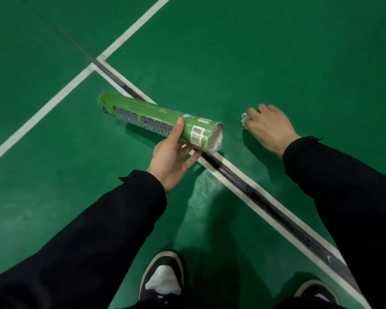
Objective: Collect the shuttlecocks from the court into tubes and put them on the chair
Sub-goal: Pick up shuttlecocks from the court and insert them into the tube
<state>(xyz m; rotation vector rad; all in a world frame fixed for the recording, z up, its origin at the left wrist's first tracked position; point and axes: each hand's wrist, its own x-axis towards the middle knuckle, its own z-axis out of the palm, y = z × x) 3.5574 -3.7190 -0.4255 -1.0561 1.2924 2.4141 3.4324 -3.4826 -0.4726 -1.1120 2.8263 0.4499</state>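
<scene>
A green tube (159,122) is held by the left hand (173,158) near its open end, with the thumb laid over the top of the wall beside a barcode label and the fingers curled beneath it. The tube is carried nearly level, its open mouth turned toward the right hand and its closed end pointed away past the left hand toward the court lines. White feathers are seen just inside the mouth. To the right of that mouth, the right hand (269,128) is lowered to the green court floor (276,52), its fingers curled around a white shuttlecock (244,120), of which only a tuft of feathers is shown at the fingertips; whether the shuttlecock is lifted off the floor cannot be told. Both arms are covered by black sleeves (98,230). A white line with a dark seam (265,206) is crossed beneath the tube and runs between the hands. Below the hands, two black-and-white shoes (163,277) are planted on the floor.
</scene>
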